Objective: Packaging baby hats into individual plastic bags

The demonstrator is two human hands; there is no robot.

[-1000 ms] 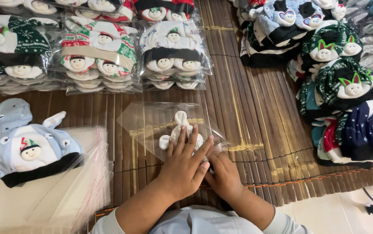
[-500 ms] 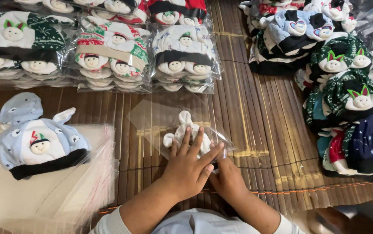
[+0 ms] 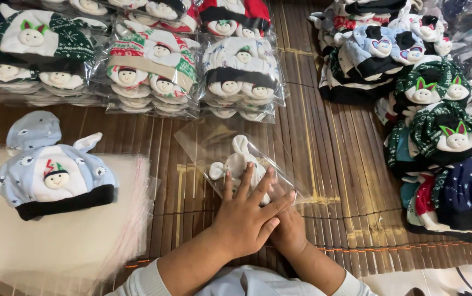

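A clear plastic bag lies on the brown slatted mat with a white knitted hat inside it. My left hand lies flat on the near end of the bag, fingers spread, pressing on the hat. Under it, my right hand is mostly hidden and touches the bag's near edge; its fingers cannot be made out. A light blue hat with a small snowman face and black brim rests to the left.
The blue hat sits on a stack of clear empty bags. Bagged hat bundles line the far edge. Loose hats in green, navy and blue are piled at right.
The view has shifted slightly. My hands stay on the bagged white hat, with the left fingers spread a little further along it.
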